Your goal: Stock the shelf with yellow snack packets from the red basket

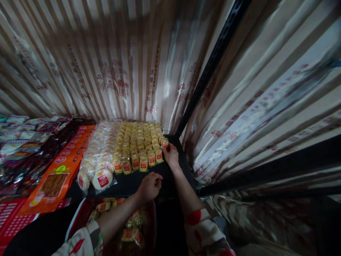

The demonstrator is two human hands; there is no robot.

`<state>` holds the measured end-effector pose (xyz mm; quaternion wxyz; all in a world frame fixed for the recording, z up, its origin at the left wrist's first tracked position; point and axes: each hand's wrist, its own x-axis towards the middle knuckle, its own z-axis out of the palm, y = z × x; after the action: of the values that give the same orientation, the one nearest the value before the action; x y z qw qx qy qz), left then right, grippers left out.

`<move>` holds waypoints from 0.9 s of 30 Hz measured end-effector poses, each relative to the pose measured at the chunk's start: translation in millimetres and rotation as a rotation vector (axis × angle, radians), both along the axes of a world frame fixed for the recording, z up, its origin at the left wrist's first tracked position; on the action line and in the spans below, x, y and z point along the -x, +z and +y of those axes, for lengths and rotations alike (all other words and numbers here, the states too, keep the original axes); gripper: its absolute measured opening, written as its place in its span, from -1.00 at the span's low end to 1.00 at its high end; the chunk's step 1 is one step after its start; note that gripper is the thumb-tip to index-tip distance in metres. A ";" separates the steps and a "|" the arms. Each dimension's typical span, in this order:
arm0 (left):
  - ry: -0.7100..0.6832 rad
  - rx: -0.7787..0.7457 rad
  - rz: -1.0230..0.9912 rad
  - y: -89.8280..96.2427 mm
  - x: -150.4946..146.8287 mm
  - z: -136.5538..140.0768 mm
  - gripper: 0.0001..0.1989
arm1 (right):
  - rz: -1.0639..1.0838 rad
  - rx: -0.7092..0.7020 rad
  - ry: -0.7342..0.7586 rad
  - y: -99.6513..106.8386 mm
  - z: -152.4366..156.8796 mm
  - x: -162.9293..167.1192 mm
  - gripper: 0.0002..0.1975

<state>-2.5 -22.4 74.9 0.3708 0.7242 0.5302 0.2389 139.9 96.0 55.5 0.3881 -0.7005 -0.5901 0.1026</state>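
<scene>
At the left, a flat orange plastic packet with a clear window (55, 177) is laid lengthwise; contact with it should be avoided. Beside it, round white cakes in clear wrappers (103, 179) are ranged in columns on the black shelf (126, 183). Below the shelf edge, more yellow packets are held loose in a red bin with a pale rim (75, 220).

Next to the cakes, a block of small yellow packets with red labels (140, 145) is set upright in close rows. Front labels are turned outward; this facing should be matched.

The left hand (149, 186) is poised in front of the block, fingers curled; whether anything is enclosed cannot be told. It is best held low, clear of the front row.

At the block's right edge, one small yellow packet with an orange-red label (164, 143) appears pinched between thumb and fingertips of the right hand (170, 153). The step is judged to be alignment at the row's end: light pressure should be applied, the base seated flat, and neighbours left upright. Clearance from the black metal post (209, 71) should be maintained.
</scene>
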 end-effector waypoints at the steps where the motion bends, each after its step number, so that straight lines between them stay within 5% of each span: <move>1: 0.006 0.001 -0.007 -0.4 0.1 -0.1 -0.73 | -0.011 0.016 0.001 0.2 -0.6 -0.4 -0.59; 7: 0.004 0.006 -0.016 -2.0 0.4 0.3 -0.73 | -0.076 0.049 -0.019 -1.9 -1.0 -2.1 -0.54; 16: -0.005 0.029 -0.009 -4.6 1.4 -3.6 -0.71 | 0.428 -0.060 0.111 -9.7 6.8 10.4 -0.52; 27: -0.010 0.018 -0.052 -11.2 5.9 -7.6 -0.71 | 0.476 -0.005 0.151 -20.0 14.4 14.3 -0.39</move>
<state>-8.4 -30.1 63.6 0.3922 0.7170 0.5188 0.2507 125.6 110.4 35.5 0.5091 -0.6094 -0.5331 0.2920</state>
